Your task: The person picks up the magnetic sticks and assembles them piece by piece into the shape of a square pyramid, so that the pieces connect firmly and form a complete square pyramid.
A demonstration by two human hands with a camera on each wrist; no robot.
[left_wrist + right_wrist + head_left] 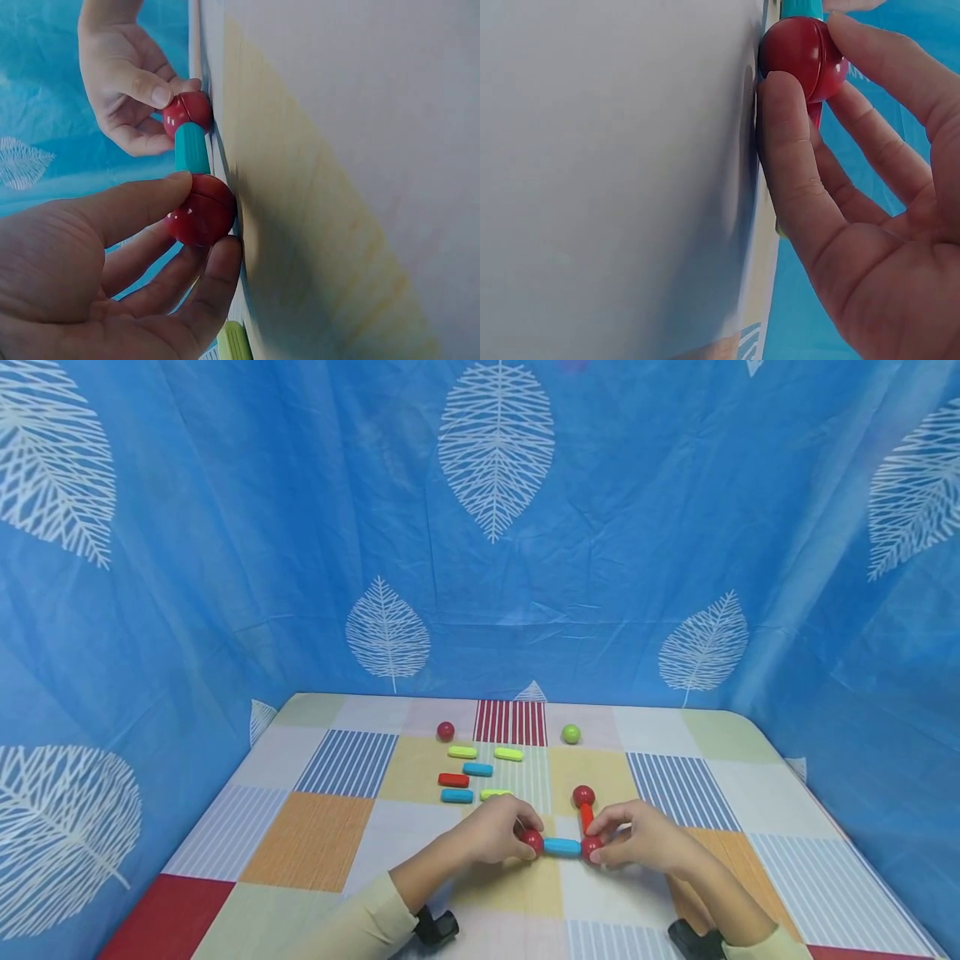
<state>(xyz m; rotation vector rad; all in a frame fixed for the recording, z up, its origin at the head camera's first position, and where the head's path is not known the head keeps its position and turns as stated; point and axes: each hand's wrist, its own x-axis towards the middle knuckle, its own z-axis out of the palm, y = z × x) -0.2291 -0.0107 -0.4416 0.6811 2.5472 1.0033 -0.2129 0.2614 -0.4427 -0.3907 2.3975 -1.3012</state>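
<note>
My left hand (498, 831) pinches a red ball (202, 211) at the left end of a blue rod (562, 847). At the rod's right end, my right hand (641, 839) holds another red ball (802, 58) between thumb and fingers. From that ball a red rod (586, 817) runs away from me to a third red ball (583, 796). The joined pieces form an L lying low over the tabletop. In the left wrist view the blue rod meets both balls.
Beyond my left hand lie loose rods: a red one (453, 780), blue ones (457, 796) and yellow-green ones (508, 754). A red ball (446, 732) and a green ball (572, 734) sit farther back. A blue curtain (600, 568) surrounds the patchwork-covered table (307, 843).
</note>
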